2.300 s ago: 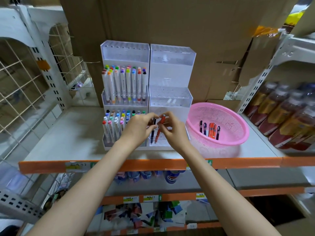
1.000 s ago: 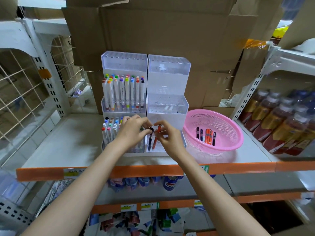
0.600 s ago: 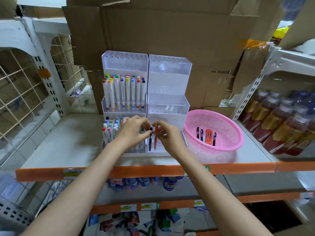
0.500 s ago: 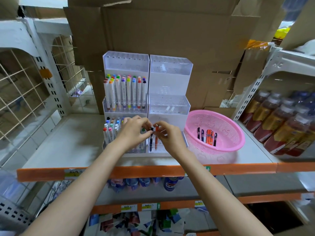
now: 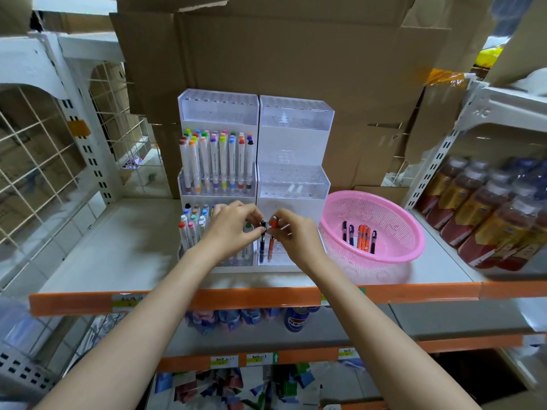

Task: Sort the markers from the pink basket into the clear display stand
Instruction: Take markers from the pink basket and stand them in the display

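Both markers have gone down since 2.3 s ago. Back then the orange marker (image 5: 271,242) leaned and sat high in front of the clear display stand (image 5: 296,119). Now it stands straight up in the stand's lowest row, at the left edge of the stand's right half. The black marker (image 5: 262,246) is just beside it, also straight up. The hands came down w/ them and got closer together.

The left hand (image 5: 233,230) pinches the black marker's cap w/ thumb and fingertips. The right hand (image 5: 297,239) pinches the orange marker's cap the same way. So both hands are closed on a marker, not let go yet.

I think both tips are already in their holes, but the clear front wall blurs that bit, so can't be sure.

What it means: these 2 look nearly put away. Prob. the next thing is a small push down, then let go.

The job is not done. The pink basket (image 5: 393,257) sits just to the right of the stand, on the same shelf (image 5: 118,247), and loose markers (image 5: 359,236) lie in it, some orange, some dark. The stand's right half has lots of free holes in its mid and top rows. Its left half holds white markers (image 5: 216,164) w/ colour caps.
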Tool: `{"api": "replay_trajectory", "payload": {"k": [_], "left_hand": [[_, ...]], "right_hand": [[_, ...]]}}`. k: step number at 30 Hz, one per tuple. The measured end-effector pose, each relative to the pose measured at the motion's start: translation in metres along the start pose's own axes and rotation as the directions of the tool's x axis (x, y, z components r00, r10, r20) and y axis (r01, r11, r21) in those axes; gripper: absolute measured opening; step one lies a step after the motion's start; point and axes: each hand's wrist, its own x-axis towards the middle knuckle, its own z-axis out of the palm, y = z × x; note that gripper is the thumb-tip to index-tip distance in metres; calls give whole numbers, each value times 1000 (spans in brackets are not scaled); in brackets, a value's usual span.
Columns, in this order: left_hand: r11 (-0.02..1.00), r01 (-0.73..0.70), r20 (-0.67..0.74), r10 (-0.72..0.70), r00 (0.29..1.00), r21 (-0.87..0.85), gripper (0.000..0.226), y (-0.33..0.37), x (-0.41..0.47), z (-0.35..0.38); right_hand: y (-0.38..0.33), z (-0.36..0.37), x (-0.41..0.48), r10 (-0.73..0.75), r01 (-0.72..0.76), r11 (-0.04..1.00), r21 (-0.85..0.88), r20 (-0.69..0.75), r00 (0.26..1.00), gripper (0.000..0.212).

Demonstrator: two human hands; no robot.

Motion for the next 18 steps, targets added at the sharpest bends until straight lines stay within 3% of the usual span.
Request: {"api": "replay_trajectory", "payload": {"k": [8,14,18], "left_hand": [[1000,-6,10,6,1000,-10,9,-1,1,0],[1000,-10,19,10,1000,2,10,-2,1,0],[1000,-15,4,15,1000,21,14,1,4,-1]], "right_hand": [[3,3,-2,-3,3,1000,10,18,1000,9],[3,-3,0,27,-31,995,90,37,999,30],[8,-4,2,25,-30,995,92,50,998,18]]}}
